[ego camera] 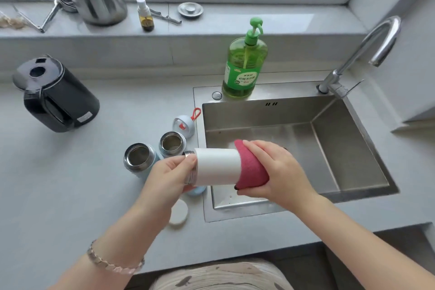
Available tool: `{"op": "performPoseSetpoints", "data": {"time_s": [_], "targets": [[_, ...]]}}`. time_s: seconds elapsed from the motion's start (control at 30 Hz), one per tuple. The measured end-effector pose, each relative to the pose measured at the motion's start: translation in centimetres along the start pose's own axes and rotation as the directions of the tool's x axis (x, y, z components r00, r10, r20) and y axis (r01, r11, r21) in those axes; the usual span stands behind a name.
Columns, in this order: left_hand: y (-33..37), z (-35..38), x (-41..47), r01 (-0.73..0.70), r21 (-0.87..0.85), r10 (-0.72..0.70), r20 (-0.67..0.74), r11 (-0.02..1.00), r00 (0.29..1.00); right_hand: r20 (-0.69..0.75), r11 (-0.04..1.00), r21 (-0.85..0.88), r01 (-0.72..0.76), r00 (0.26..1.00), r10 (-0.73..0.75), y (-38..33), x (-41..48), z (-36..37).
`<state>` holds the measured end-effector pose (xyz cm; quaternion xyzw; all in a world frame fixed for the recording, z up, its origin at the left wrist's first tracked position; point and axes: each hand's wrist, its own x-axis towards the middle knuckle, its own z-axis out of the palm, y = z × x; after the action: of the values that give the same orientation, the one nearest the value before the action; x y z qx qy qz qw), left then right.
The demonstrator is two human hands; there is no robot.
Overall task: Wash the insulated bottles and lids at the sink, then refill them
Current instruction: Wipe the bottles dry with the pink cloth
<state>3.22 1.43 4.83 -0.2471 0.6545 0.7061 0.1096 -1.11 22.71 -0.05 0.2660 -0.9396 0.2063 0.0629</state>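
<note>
head view: nearest, a flat round white lid (179,212) lies on the pale grey worktop (70,183), partly behind the left wrist. just beyond it, the left hand (170,172) curls round the steel neck of a white cylindrical insulated bottle (216,167). the bottle is held on its side over the sink's front left corner, mouth to the left. the right hand (276,169) is wrapped round a pink scouring cloth (250,167) that caps the bottle's base end, fingers over and thumb beneath. behind the left hand stand two pale blue steel-mouthed bottles (138,158), both open, and further back lies a grey domed lid with a red loop (184,125). the stainless steel sink (259,115) lies beyond, with a green pump bottle of dish soap (244,66) on its back rim and a curved chrome tap (376,40) at the far right. this looks like scrubbing the white bottle's outside. rinsing likely follows, which calls for bringing the bottle under the spout and opening the tap, as no water shows there. a pale blue object under the white bottle is mostly hidden, the cloth covers the bottle's base, and suds are hard to make out.
</note>
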Motion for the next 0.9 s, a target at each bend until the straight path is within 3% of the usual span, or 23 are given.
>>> {"op": "performPoseSetpoints", "data": {"time_s": [0.2, 0.4, 0.57, 0.63, 0.7, 0.8, 0.9], "targets": [[0.3, 2.8, 0.0, -0.030, -0.010, 0.030, 0.073, 1.000, 0.997, -0.102, 0.972, -0.142, 0.185, 0.974, -0.200, -2.8, 1.6, -0.2], [0.3, 2.3, 0.1, -0.189, -0.032, 0.192, 0.147, 0.981, 0.970, 0.068, 0.991, -0.107, 0.082, 0.995, -0.075, 0.8, 2.2, -2.3], [-0.8, 0.7, -0.2, -0.298, 0.043, 0.278, 0.254, 0.954, 0.926, 0.050, 0.987, -0.102, 0.125, 0.991, -0.121, 2.2, 1.7, -3.1], [-0.3, 0.7, 0.0, -0.208, 0.065, 0.188, 0.232, 0.976, 0.954, 0.012, 0.980, -0.144, 0.139, 0.990, -0.139, 2.4, 1.4, -2.8], [0.6, 1.3, 0.6, 0.019, 0.061, -0.029, 0.163, 0.998, 0.986, -0.041, 0.966, -0.205, 0.159, 0.985, -0.170, 2.9, 1.1, -2.2], [1.7, 2.6, 1.3, 0.390, -0.104, -0.368, 0.179, 0.915, 0.912, -0.079, 0.943, -0.279, 0.182, 0.974, -0.211, 3.6, 0.6, -1.7], [1.6, 3.3, 1.8, 0.416, -0.097, -0.388, 0.219, 0.904, 0.895, -0.086, 0.930, -0.316, 0.185, 0.971, -0.222, 4.2, 0.1, -2.3]]}}
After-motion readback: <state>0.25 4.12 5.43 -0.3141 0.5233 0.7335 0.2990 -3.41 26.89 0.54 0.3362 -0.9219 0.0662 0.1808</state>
